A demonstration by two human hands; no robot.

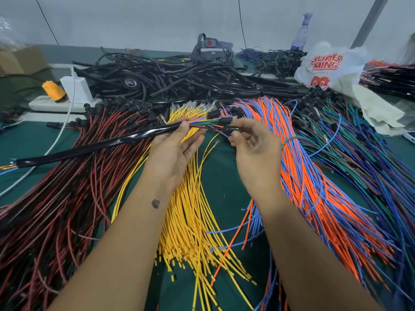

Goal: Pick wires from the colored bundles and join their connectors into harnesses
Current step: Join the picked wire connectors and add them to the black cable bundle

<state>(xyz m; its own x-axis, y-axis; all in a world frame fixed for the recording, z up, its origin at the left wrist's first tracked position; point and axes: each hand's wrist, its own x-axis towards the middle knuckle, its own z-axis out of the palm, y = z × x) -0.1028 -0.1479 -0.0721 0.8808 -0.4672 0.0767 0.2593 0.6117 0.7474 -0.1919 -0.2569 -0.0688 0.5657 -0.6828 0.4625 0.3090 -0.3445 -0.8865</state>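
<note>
A black sleeved harness (94, 146) runs from the left edge to the middle, with coloured wires fanning out of its right end. My left hand (175, 149) grips that end of the sleeve, palm up. My right hand (253, 144) pinches the black connectors (226, 122) at the tips of those wires. Under my hands lie the bundles: yellow wires (190, 225) in the middle, red and black wires (67, 187) at left, orange and blue wires (314, 176) at right, green, blue and purple wires (363, 158) at far right.
A heap of black sleeved harnesses (179, 79) fills the back of the green table (22, 140). A white power strip (56, 105) with an adapter and an orange spool (52, 89) sits back left. A white printed plastic bag (330, 66) lies back right.
</note>
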